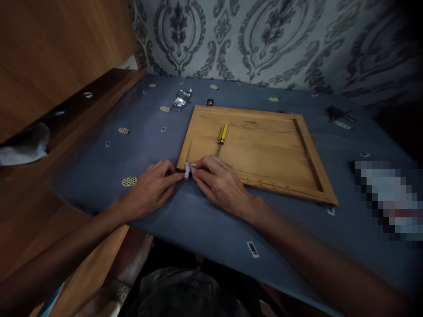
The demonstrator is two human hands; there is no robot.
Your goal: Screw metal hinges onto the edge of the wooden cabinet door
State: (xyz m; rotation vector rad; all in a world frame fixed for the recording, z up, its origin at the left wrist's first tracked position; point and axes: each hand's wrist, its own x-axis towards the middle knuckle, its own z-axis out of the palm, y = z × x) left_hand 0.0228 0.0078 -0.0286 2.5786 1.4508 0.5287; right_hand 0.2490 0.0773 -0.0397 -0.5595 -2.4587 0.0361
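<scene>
One metal bracket (188,168) lies pinched between left hand (150,189) and right hand (220,182).

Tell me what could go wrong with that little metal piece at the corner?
The small metal piece is only pinched between the left hand and right hand at the corner of the wooden panel, so it might slip crooked. The screwdriver lies loose on the panel and could roll if the panel gets bumped.

Home: damask wallpaper (264,39), wooden furniture (49,48)
</scene>
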